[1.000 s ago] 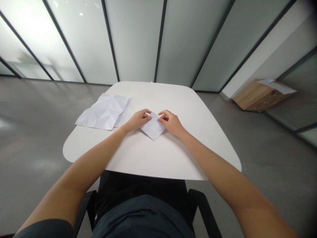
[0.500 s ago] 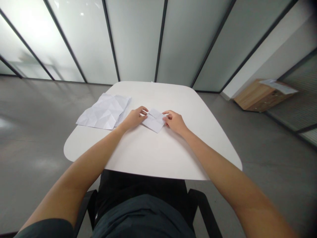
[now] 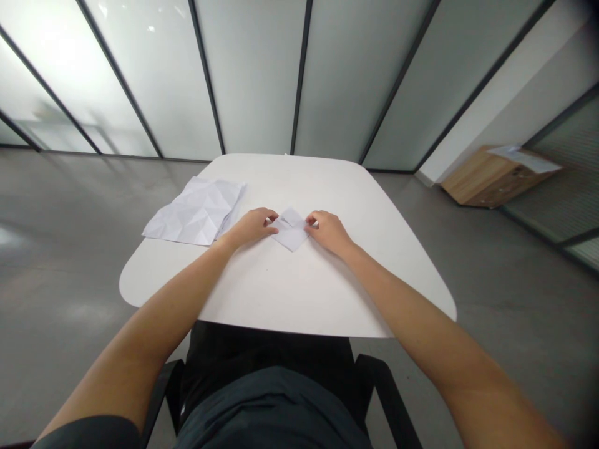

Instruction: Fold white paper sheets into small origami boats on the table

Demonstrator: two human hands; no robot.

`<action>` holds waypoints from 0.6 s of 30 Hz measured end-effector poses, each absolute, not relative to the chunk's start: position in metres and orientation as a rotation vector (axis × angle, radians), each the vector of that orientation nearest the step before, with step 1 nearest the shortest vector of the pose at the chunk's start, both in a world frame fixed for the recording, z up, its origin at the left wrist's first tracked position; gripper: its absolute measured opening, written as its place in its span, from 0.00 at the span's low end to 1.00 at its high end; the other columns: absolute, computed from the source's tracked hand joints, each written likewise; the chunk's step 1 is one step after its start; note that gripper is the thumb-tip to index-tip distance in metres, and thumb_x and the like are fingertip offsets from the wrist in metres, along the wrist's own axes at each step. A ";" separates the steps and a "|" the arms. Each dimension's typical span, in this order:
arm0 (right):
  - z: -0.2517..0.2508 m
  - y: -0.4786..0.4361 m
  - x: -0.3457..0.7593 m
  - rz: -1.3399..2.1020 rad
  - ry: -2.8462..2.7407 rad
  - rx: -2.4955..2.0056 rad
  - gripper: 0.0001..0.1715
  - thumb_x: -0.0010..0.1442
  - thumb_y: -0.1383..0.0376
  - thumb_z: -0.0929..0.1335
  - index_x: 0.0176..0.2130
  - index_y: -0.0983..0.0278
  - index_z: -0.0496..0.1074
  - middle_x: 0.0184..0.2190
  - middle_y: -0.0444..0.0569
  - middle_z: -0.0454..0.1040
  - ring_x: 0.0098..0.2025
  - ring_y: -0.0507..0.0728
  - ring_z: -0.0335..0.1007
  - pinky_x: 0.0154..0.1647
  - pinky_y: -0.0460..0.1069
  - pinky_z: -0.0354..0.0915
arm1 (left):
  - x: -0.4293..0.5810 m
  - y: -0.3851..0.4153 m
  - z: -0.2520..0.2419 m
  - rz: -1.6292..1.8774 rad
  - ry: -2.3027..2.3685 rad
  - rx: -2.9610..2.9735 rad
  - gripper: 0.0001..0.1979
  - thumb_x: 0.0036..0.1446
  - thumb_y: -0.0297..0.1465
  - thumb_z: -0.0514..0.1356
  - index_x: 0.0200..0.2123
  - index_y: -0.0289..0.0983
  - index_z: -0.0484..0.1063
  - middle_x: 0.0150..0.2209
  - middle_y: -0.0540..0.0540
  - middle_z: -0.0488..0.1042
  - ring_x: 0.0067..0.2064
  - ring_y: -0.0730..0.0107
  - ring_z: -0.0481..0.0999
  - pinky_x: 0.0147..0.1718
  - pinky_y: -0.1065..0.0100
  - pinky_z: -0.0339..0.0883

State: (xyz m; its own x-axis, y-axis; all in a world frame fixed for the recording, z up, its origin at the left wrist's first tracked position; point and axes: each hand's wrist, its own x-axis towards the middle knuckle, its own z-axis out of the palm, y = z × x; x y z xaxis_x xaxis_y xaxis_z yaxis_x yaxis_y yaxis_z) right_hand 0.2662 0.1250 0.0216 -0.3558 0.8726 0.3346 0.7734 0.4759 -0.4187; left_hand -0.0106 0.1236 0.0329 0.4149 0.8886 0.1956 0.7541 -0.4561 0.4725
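Note:
A small folded white paper (image 3: 291,235) lies like a diamond near the middle of the white table, with a slit or fold edge across its upper part. My left hand (image 3: 255,226) has its thumb and fingers closed on the paper's left corner. At the right corner, my right hand (image 3: 329,231) pinches the paper between thumb and curled fingers. Both forearms reach in from the bottom of the head view.
Creased white sheets (image 3: 194,212) lie on the table's left side. The white table (image 3: 290,305) has rounded corners. Beyond it stand frosted glass panels, and a wooden cabinet (image 3: 486,178) with papers on top is at the right. Chair armrests flank my lap.
The fingers of my left hand have drawn closer together at the paper's left corner. My right fingers have curled in more tightly. The view has shifted slightly.

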 end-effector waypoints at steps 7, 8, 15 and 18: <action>0.021 0.128 0.269 0.297 -2.277 -1.341 0.06 0.62 0.71 0.72 0.40 0.61 0.77 0.40 0.47 0.82 0.39 0.57 0.75 0.44 0.50 0.65 | -0.016 0.126 0.033 0.579 1.399 2.367 0.12 0.58 0.34 0.63 0.45 0.40 0.80 0.41 0.45 0.83 0.40 0.61 0.80 0.43 0.65 0.69; 0.022 0.128 0.270 0.306 -2.285 -1.326 0.07 0.62 0.71 0.72 0.40 0.61 0.77 0.40 0.47 0.82 0.39 0.57 0.75 0.44 0.50 0.65 | -0.017 0.126 0.033 0.584 1.371 2.372 0.12 0.58 0.34 0.62 0.45 0.40 0.80 0.41 0.45 0.83 0.40 0.61 0.80 0.43 0.65 0.69; 0.027 0.126 0.276 0.343 -2.376 -1.238 0.11 0.60 0.75 0.69 0.40 0.62 0.77 0.38 0.48 0.80 0.36 0.56 0.74 0.40 0.48 0.63 | -0.027 0.127 0.037 0.587 1.220 2.347 0.14 0.57 0.31 0.59 0.45 0.41 0.80 0.41 0.48 0.83 0.41 0.65 0.80 0.43 0.67 0.70; 0.030 0.125 0.276 0.333 -2.420 -1.198 0.11 0.59 0.75 0.69 0.39 0.63 0.78 0.37 0.48 0.80 0.36 0.56 0.74 0.40 0.48 0.64 | -0.028 0.124 0.041 0.564 1.206 2.319 0.15 0.53 0.29 0.59 0.42 0.41 0.82 0.41 0.47 0.83 0.40 0.66 0.80 0.42 0.68 0.71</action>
